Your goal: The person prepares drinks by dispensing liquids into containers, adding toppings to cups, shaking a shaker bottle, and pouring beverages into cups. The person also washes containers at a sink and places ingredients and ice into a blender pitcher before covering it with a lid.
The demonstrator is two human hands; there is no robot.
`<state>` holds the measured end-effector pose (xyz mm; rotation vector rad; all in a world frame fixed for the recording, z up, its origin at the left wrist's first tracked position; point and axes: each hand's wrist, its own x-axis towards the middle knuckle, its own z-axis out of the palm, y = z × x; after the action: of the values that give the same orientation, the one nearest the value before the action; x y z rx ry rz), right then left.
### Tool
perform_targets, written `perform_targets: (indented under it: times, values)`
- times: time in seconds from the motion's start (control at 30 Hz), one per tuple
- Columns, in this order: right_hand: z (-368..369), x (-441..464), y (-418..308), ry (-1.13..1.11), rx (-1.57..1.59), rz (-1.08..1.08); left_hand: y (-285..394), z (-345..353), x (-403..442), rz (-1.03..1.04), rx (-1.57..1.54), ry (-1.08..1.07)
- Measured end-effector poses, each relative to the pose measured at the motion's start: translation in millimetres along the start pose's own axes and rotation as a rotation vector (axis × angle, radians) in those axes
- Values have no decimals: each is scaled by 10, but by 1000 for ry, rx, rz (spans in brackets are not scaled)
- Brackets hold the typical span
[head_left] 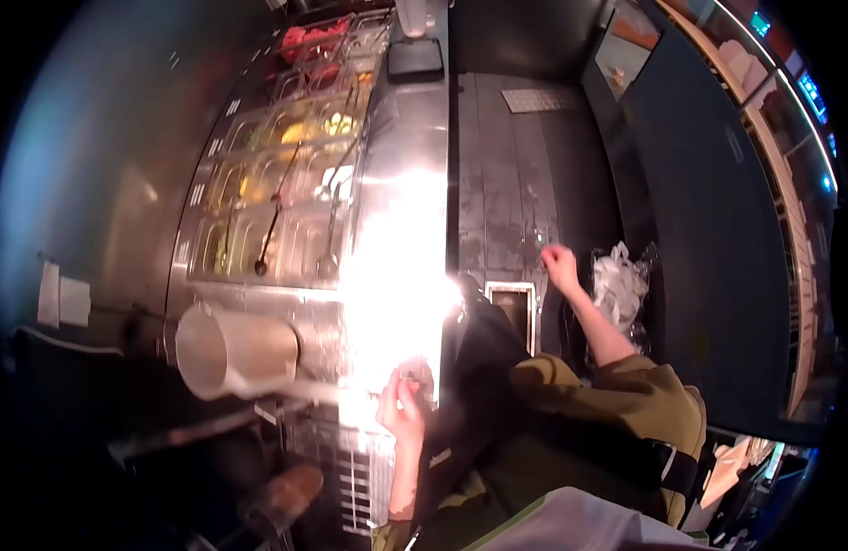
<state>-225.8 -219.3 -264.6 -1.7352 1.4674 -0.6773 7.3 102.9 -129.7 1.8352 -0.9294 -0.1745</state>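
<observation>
Right, the steel desk [401, 129] runs up the view, its lower stretch blazing white, alongside a dark, damp-patched floor [508, 184]. Clear, square-edged tubs [249, 195] line the desk, several holding food, slim utensils [261, 267] across them; a round, cloudy container [249, 354] stands lower down. The left hand [402, 409] is over the desk's glare, its fingers drawn together by a small dark item [408, 375], though I can't tell whether they pinch it. Over the floor, the right hand [560, 266] curls its fingers into a loose fist, beside crumpled white waste [618, 283].
</observation>
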Motion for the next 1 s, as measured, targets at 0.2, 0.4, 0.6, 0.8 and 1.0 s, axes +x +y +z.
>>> perform_targets:
  times: [0.2, 0.4, 0.6, 0.8, 1.0]
  values:
    - [563, 3626, -924, 95, 252, -290, 99, 1469, 1757, 204, 247, -155]
    - [-301, 4114, -1382, -268, -433, -591, 788, 2260, 3178, -79, -57, -198]
    - [-1360, 3549, 68, -28, -140, -9, 721, 2814, 3894, 219, 235, -377]
    - [-1736, 4874, 351, 164, 152, 116, 1136, 3831, 4360, -83, -287, -585]
    - [-1057, 6678, 60, 5, 395, -47, 1396, 4836, 5213, -197, -352, -561]
